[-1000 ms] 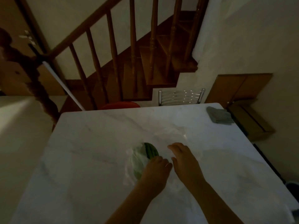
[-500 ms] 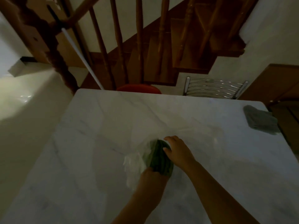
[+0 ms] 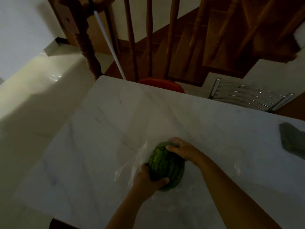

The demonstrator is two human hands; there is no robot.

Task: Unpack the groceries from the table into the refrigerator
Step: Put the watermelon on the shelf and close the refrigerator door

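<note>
Two hands gripping one oval, ribbed green watermelon (image 3: 166,166) on pale marble table (image 3: 102,129), left hand (image 3: 146,180) curled under near end, right hand (image 3: 183,150) over far end, thin clear plastic bag (image 3: 132,164) crumpled beside it

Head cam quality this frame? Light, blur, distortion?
Head view: dim overall, brighter only at the white wall top left; banisters bow from wide-angle distortion; watermelon stripes readable, both hands soft-edged; clear plastic bag barely separates from the marble table.

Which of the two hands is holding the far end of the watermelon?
The right hand: its fingers curl over the far end of the watermelon, while the left hand grips the near end beside the clear plastic bag.
</note>
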